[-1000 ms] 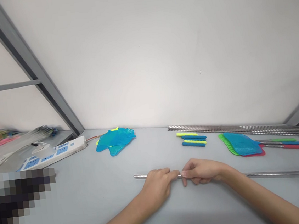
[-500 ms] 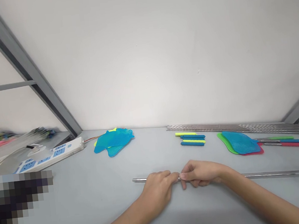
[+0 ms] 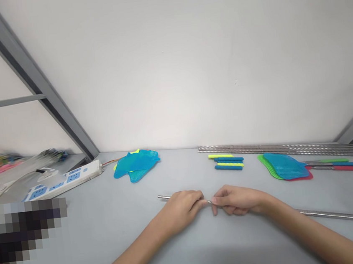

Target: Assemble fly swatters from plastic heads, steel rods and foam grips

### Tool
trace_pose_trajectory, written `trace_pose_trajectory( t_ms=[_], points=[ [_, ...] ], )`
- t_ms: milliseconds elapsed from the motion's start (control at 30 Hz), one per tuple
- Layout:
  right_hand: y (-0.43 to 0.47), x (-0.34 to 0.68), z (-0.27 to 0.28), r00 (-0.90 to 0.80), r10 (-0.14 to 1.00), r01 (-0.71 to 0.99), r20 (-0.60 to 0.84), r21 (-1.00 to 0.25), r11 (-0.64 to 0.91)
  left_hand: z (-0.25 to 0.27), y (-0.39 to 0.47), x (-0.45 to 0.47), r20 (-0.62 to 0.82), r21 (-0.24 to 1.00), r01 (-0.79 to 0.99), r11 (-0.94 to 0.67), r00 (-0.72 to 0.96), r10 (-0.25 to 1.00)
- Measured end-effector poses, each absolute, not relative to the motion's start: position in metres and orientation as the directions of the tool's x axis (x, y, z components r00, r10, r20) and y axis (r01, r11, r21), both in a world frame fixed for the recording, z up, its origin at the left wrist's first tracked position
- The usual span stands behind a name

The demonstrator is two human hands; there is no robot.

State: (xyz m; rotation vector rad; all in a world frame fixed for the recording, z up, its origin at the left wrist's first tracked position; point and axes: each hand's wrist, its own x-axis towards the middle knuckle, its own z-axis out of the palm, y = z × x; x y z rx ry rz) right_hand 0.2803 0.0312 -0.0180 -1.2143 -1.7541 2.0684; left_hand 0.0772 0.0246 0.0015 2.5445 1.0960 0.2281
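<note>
Low over the grey table, a long shiny metal rod (image 3: 343, 215) runs from left to right through both hands. My left hand (image 3: 182, 209) is wrapped around it near its left end, which pokes out past the knuckles. Just to the right, my right hand (image 3: 238, 199) pinches the rod between thumb and fingers, and a thin bare stretch shows between the two hands. My right forearm hides part of the rod, which comes out beyond it, sloping down to the right.
Blue and yellow-green fly swatter heads (image 3: 137, 166) lie at the back left. Several blue and yellow handles (image 3: 229, 166) sit mid-table. Assembled fly swatters (image 3: 285, 165) and metal rods (image 3: 260, 148) lie to the right. A power strip (image 3: 84, 174) stands at left, near a pixelated patch.
The rod has tilted, its left end rising and its right end dropping toward me and further right. Both hands have moved slightly away from me, still gripping it.
</note>
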Motion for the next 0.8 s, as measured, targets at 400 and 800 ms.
trace_pose_trajectory(
  t_ms=[400, 800],
  points=[
    [0.034, 0.283, -0.016, -0.657, 0.582, 0.343, -0.479, -0.878, -0.334, 0.016, 0.046, 0.043, -0.203, 0.473, 0.764, -0.439, 0.579, 0.789],
    [0.035, 0.285, -0.018, -0.675, 0.572, 0.315, -0.465, -0.883, -0.346, 0.015, 0.05, 0.037, -0.2, 0.419, 0.761, -0.495, 0.609, 0.768]
  ],
)
